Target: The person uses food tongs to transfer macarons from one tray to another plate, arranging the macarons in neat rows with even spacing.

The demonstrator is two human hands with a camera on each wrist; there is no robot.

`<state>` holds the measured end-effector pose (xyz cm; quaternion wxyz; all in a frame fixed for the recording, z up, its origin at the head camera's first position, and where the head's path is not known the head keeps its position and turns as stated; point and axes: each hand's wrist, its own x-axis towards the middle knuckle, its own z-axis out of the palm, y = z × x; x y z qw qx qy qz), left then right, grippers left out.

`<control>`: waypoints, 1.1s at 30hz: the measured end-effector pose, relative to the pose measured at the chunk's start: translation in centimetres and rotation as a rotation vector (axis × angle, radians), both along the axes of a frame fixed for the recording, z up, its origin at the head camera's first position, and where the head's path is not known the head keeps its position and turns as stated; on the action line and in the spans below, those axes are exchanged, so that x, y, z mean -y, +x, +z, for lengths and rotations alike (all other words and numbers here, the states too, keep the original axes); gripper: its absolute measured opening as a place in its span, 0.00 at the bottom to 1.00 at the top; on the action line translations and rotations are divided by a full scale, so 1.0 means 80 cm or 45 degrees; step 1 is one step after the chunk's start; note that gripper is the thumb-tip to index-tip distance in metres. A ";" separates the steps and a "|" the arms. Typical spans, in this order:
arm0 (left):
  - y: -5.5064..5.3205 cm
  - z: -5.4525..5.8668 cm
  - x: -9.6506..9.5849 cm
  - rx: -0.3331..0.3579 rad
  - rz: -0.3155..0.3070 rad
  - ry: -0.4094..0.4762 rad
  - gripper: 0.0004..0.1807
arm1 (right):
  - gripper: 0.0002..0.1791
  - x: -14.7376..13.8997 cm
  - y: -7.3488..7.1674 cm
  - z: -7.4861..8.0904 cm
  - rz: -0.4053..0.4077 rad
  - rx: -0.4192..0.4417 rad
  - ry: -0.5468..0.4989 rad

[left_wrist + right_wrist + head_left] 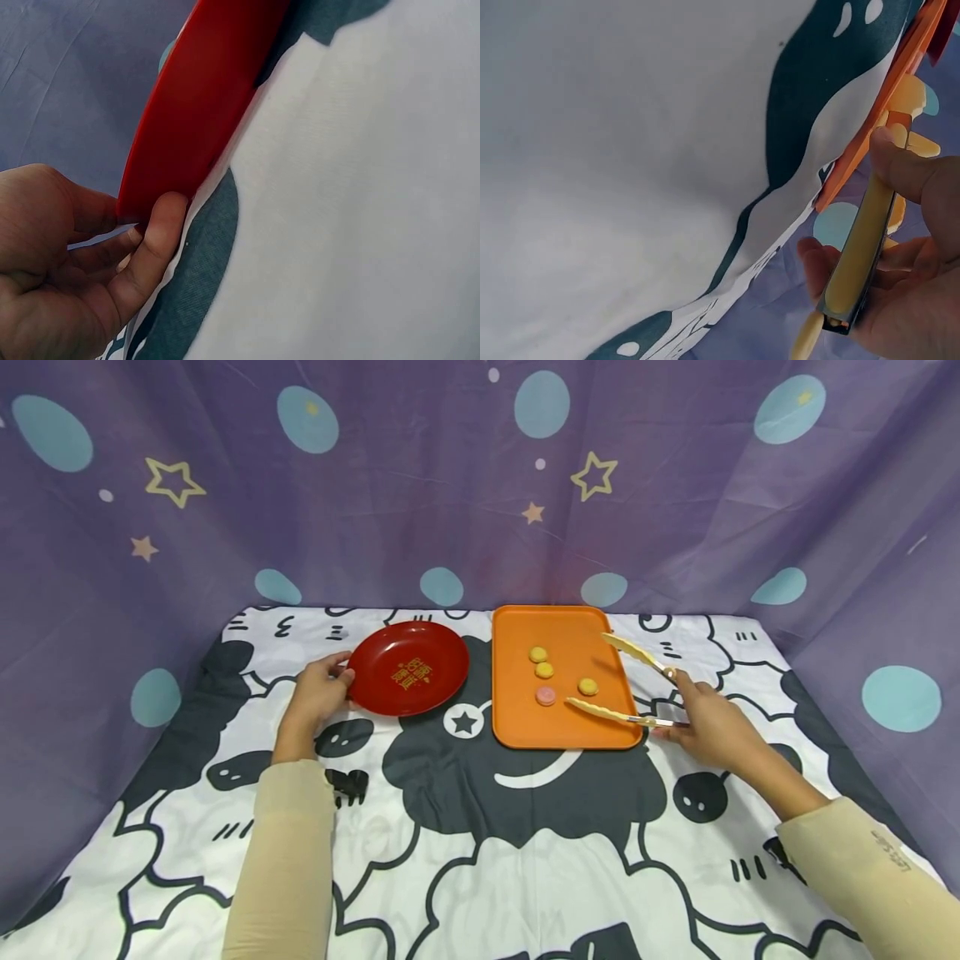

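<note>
At the left, my left hand (315, 693) pinches the near-left rim of a round red plate (442, 652) with gold markings in its middle. In the left wrist view, thumb and fingers grip the edge of the red plate (202, 97). My right hand (708, 727) holds a pair of tongs (633, 649) with pale yellow ends, its two arms spread wide over an orange tray (525, 727). On the tray lie three small round yellow macarons (588, 687) and a pink one (545, 696). The lower arm's tip is near the pink macaron; nothing sits between the tongs' ends.
A white and dark cartoon-print cloth (525, 877) covers the table. Behind and at both sides hangs a purple curtain (420, 510) with stars and blue ovals. The plate and tray stand side by side near the back edge, with a narrow gap between them.
</note>
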<state>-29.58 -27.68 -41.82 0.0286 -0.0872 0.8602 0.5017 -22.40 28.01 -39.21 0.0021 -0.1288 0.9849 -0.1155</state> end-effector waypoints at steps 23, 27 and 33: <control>-0.002 -0.001 0.001 0.005 -0.005 0.038 0.28 | 0.33 -0.005 0.000 -0.001 0.044 -0.024 -0.057; -0.001 0.000 0.000 0.004 0.003 0.030 0.28 | 0.36 -0.009 -0.003 -0.001 0.057 0.007 -0.079; -0.002 -0.001 0.001 0.012 0.009 0.026 0.28 | 0.35 -0.012 -0.004 -0.001 0.066 0.044 -0.080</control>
